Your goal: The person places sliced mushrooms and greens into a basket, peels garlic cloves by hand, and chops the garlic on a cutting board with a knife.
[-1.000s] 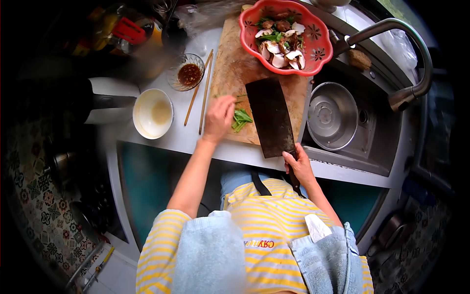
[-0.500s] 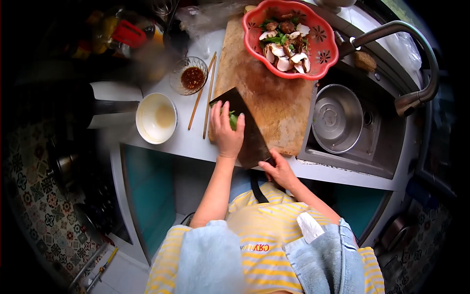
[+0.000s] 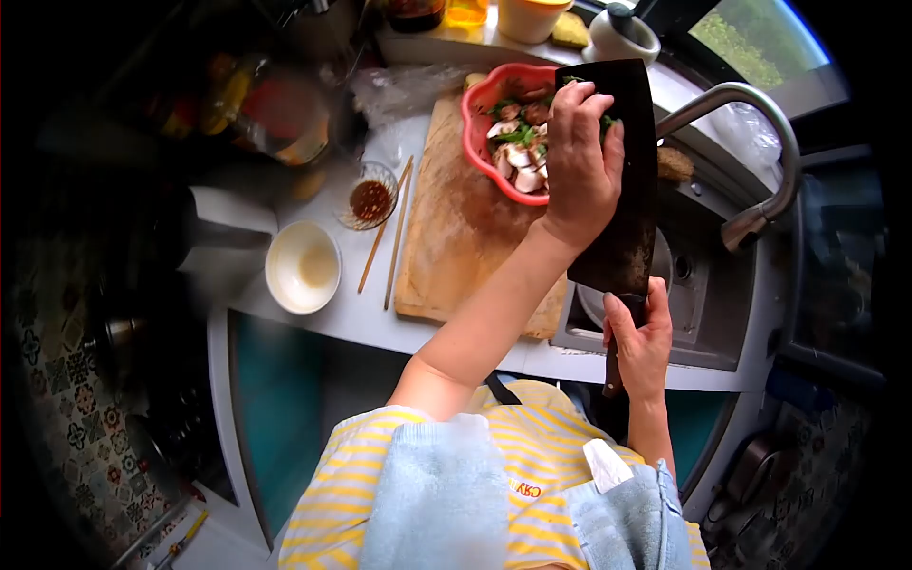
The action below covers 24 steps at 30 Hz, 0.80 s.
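In the head view my right hand [image 3: 642, 340] grips the wooden handle of a wide, dark cleaver [image 3: 635, 204]. Its blade points away from me, over the right part of a red scalloped bowl [image 3: 477, 142] and the sink. My left hand [image 3: 581, 176] lies across the blade, its bent fingers and thumb around some chopped greens [image 3: 608, 123], mostly hidden under the palm. Sliced mushrooms [image 3: 524, 169] and green pieces fill the visible part of the bowl. Below the bowl is a wooden cutting board [image 3: 456, 256], stained but bare.
Two chopsticks [image 3: 397, 237] lie left of the board, near a glass bowl of dark sauce [image 3: 370, 200] and a white bowl [image 3: 304, 268]. At the right, a metal basin [image 3: 591, 302] sits in the sink [image 3: 708, 328] under a curved faucet [image 3: 784, 142]. A mortar [image 3: 622, 43] stands at the back.
Both hands have lifted the cleaver from the board's near edge, up and to the right over the red bowl. The blade has turned more upright in view, and the greens moved with it.
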### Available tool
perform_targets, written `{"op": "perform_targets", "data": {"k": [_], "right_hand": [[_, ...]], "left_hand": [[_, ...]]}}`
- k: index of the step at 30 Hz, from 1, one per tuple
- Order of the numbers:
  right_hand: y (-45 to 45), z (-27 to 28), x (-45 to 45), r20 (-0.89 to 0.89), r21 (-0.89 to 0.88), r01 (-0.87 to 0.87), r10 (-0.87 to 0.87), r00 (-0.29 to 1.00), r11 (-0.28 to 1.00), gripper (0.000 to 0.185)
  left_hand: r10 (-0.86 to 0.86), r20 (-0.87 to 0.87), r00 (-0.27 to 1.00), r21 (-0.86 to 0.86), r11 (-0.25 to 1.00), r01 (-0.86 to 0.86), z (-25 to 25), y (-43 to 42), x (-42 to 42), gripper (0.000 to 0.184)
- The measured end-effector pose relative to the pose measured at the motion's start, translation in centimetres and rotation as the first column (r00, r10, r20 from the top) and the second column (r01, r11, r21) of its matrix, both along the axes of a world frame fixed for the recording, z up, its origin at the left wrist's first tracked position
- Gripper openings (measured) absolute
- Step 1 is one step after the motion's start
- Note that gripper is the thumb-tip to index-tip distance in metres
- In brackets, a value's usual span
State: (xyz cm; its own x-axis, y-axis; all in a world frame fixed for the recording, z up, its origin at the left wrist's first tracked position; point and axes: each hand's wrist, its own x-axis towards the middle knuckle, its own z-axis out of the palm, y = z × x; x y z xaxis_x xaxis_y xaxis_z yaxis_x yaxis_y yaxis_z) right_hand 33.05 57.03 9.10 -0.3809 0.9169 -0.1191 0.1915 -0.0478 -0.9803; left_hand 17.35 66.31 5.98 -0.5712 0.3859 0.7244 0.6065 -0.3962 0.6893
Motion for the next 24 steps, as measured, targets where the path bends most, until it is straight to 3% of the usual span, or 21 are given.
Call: {"op": "perform_targets", "data": {"k": [3, 5, 7, 9, 11, 13, 14, 15, 17, 19, 20, 21, 23, 24], "right_hand": [[1.6, 0.5, 0.5, 0.020, 0.005, 0.030, -0.030, 0.999, 1.000, 0.015], [2.6, -0.4, 1.5, 0.073, 0.008, 0.083, -0.083, 0.994, 0.997, 0.015], [2.9, -0.6, 3.1, 0.119, -0.013, 0.129, -0.127, 0.985, 0.992, 0.015], [2.8, -1.1, 5.0, 0.118, -0.032, 0.134, -0.130, 0.985, 0.990, 0.014], [2.5, -0.4, 5.2, 0.047, -0.075, 0.169, -0.166, 0.985, 0.983, 0.013], [2.8, -0.4, 5.2, -0.040, -0.206, 0.164, -0.176, 0.984, 0.965, 0.013], [2.9, -0.6, 5.2, -0.097, -0.279, 0.151, -0.184, 0.978, 0.948, 0.011], [2.9, -1.0, 5.3, -0.117, -0.291, 0.120, -0.160, 0.980, 0.949, 0.012], [3.1, -1.5, 5.3, -0.078, -0.259, 0.089, -0.113, 0.990, 0.962, 0.013], [2.7, -1.7, 5.2, -0.099, -0.305, 0.071, -0.106, 0.989, 0.950, 0.013], [2.4, -1.5, 4.9, -0.122, -0.345, 0.059, -0.106, 0.987, 0.937, 0.014], [2.5, -1.3, 4.7, -0.149, -0.372, 0.039, -0.101, 0.984, 0.928, 0.014], [2.1, -1.3, 4.7, -0.161, -0.382, 0.027, -0.096, 0.982, 0.924, 0.014], [1.9, -1.2, 4.8, -0.154, -0.372, 0.034, -0.097, 0.983, 0.928, 0.014]], "left_hand": [[0.011, -0.014, 1.000, -0.042, 0.999, -0.012, -1.5, 3.4, -0.7, 0.016], [0.031, 0.120, 0.992, -0.286, 0.958, 0.004, -6.8, 6.1, -2.2, 0.012], [-0.040, 0.000, 0.999, -0.474, 0.880, 0.035, -11.8, 6.8, -4.8, 0.009], [-0.093, 0.057, 0.994, -0.327, 0.939, 0.107, -9.9, 6.7, -7.6, 0.007], [-0.217, 0.469, 0.856, -0.275, 0.885, 0.375, -5.0, 4.8, -8.2, 0.008], [-0.305, 0.574, 0.760, -0.182, 0.857, 0.482, -6.5, 5.5, -8.8, 0.011], [-0.238, 0.119, 0.964, -0.387, 0.883, 0.266, -8.1, 5.6, -8.9, 0.013], [-0.253, -0.202, 0.946, -0.518, 0.848, 0.116, -10.6, 5.9, -9.6, 0.013], [-0.138, -0.059, 0.989, -0.472, 0.876, 0.094, -7.0, 4.4, -7.3, 0.014], [-0.212, -0.188, 0.959, -0.330, 0.933, 0.141, -3.7, 3.2, -4.5, 0.015], [-0.257, -0.213, 0.942, -0.339, 0.924, 0.176, -2.5, 2.8, -3.4, 0.016], [-0.266, -0.274, 0.924, -0.339, 0.926, 0.166, -2.5, 3.0, -3.1, 0.016], [-0.230, -0.190, 0.955, -0.343, 0.926, 0.155, -5.0, 4.7, -4.3, 0.015], [-0.102, -0.190, 0.976, -0.364, 0.931, 0.026, -7.8, 5.8, -5.8, 0.016]]}}
